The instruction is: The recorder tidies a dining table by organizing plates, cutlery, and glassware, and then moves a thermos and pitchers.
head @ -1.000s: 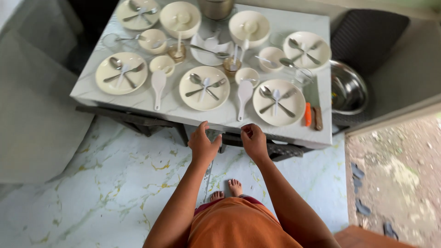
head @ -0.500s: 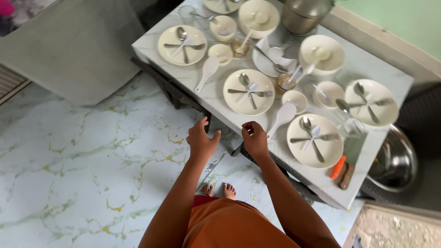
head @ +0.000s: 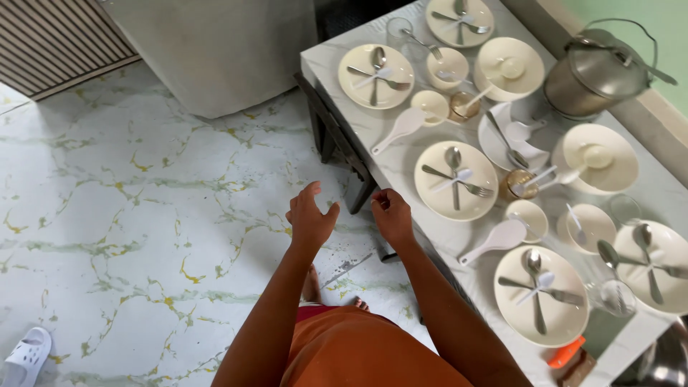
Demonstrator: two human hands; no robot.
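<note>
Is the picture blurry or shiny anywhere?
In the head view, soft even daylight and faint shadows; the left hand and right hand look sharp; the metal pot and the spoons show small glints; the plates near the table edge stretch slightly toward the frame's corner.

Open marbled floor (head: 143, 215) is left free leftward; rightward, passage is blocked by the table (head: 390, 161) crowded with plates (head: 456, 180) and a metal pot (head: 595, 72).
</note>
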